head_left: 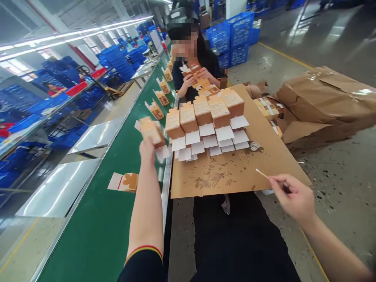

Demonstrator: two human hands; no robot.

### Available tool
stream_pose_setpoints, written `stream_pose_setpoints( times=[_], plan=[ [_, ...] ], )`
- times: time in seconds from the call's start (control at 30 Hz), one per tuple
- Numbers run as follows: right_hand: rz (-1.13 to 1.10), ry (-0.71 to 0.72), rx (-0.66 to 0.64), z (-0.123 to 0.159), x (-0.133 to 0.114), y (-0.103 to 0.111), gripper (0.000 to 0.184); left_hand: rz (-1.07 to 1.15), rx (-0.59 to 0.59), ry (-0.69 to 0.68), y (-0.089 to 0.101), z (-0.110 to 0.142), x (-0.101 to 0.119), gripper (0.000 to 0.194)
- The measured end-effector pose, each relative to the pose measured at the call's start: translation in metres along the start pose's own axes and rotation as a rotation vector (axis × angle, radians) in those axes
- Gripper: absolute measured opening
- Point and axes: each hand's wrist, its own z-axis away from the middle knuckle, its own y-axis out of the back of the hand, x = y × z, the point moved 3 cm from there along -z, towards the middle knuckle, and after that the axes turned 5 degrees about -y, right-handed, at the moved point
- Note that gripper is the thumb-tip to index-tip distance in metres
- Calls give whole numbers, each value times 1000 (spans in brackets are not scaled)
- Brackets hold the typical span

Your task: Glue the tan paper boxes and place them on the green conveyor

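My left hand (147,149) is stretched out over the edge of the green conveyor belt (96,231), closed on a small orange carton (152,132) with an open white flap. My right hand (293,196) is low at the right, pinching a thin stick (262,173) whose tip points toward the brown cardboard sheet (235,172). On that sheet stand several orange cartons (205,111) in rows, white flaps hanging open toward me. A small clear cup (254,146) sits beside them.
More orange cartons (160,98) ride the belt away from me, and one (125,181) lies flat close by. A person (194,66) across the sheet holds a carton. Brown paper packages (326,98) lie on the floor at right. Blue crates (235,35) stack behind.
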Motion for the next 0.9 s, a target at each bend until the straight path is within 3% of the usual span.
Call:
stream_pose_setpoints(
  times=[0.07, 0.17, 0.23, 0.3, 0.37, 0.47, 0.57, 0.67, 0.9],
  plan=[
    [107, 31, 8, -29, -12, 9, 52, 196, 150, -51, 37, 25, -5, 53],
    [134, 66, -69, -57, -29, 8, 46, 458, 53, -133, 65, 85, -17, 67],
    [90, 95, -176, -55, -36, -8, 36, 519, -61, -70, 59, 135, -30, 76],
    [32, 134, -332, -36, -39, -39, 27, 523, -129, 46, 35, 179, -45, 85],
    [-8, 185, -492, -10, -37, -75, 21, 504, -139, 128, 8, 207, -59, 93],
    [29, 275, -575, 20, -28, -124, 19, 450, -129, 125, -16, 222, -74, 92],
    [158, 348, -573, 27, -18, -155, 20, 410, -153, 89, -18, 223, -77, 89],
    [218, 382, -581, 20, -13, -168, 22, 409, -164, 91, -13, 223, -75, 89],
    [198, 505, -664, 24, -19, -172, 23, 405, -200, 102, -14, 221, -75, 85]
  ],
)
